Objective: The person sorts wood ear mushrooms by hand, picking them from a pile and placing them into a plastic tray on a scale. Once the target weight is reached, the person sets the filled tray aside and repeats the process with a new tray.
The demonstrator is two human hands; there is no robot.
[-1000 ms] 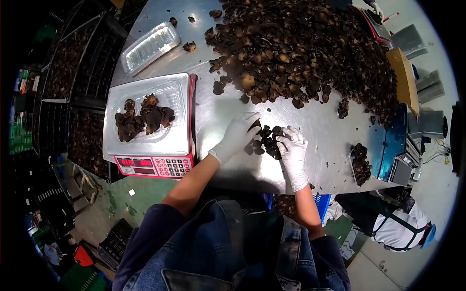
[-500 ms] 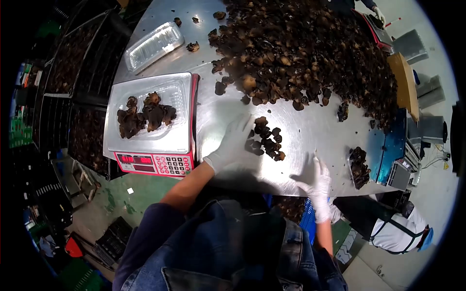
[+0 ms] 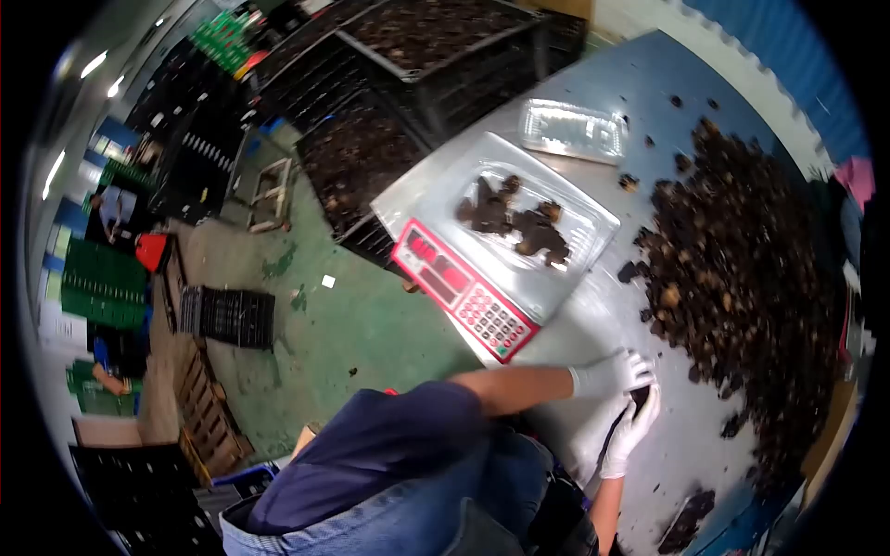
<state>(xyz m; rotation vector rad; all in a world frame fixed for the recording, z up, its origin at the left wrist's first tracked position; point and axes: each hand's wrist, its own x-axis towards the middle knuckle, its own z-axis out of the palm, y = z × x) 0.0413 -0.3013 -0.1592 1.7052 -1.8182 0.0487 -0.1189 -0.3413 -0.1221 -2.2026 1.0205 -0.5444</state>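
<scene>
Between my white-gloved hands a dark clump of wood ear mushrooms (image 3: 640, 397) shows, mostly covered by fingers. My left hand (image 3: 614, 372) curls over it from the upper side, while my right hand (image 3: 634, 428) closes in from below. Both are at the metal table's near edge, just right of the red-and-white digital scale (image 3: 471, 306). On the scale's plate sits a clear plastic tray (image 3: 579, 208) holding several wood ear pieces (image 3: 513, 221). A large heap of wood ear mushrooms (image 3: 742, 296) spreads beyond my hands to the right.
Behind the scale lies another clear plastic tray (image 3: 573, 130). A filled tray of mushrooms (image 3: 688, 521) rests at the lower right. Black crates (image 3: 357, 167) with mushrooms stand against the table's left side. Stacked black crates (image 3: 227, 317) and a wooden pallet (image 3: 211, 408) are on the green floor.
My view has swung left. My hands, earlier apart and spread on either side of a small mushroom pile, have come together around a dark clump.
</scene>
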